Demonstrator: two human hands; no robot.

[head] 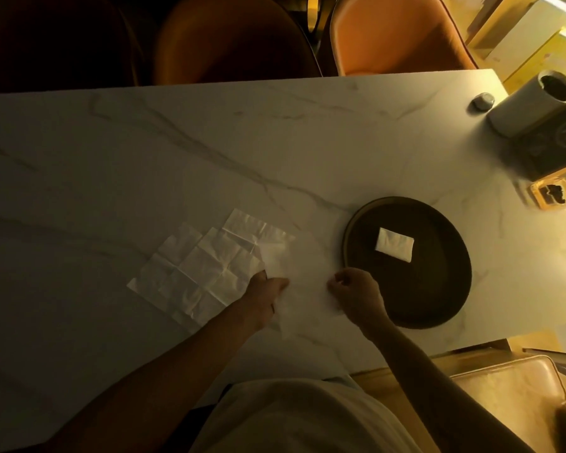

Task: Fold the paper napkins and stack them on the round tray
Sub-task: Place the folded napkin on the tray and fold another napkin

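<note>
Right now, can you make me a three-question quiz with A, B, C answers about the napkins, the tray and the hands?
1. Where is the folded napkin?
A. on the round tray
B. on a chair
C. under the open napkins

2. How many folded napkins lie on the tray?
A. three
B. none
C. one

3. What are the two hands doing?
A. resting on the tray
B. holding one napkin between them
C. lifting the tray

Answers:
1 A, the small white rectangle sits inside the dark tray.
2 C, only one is there.
3 B, the left hand and right hand each pinch a side of the napkin on the table.
</note>
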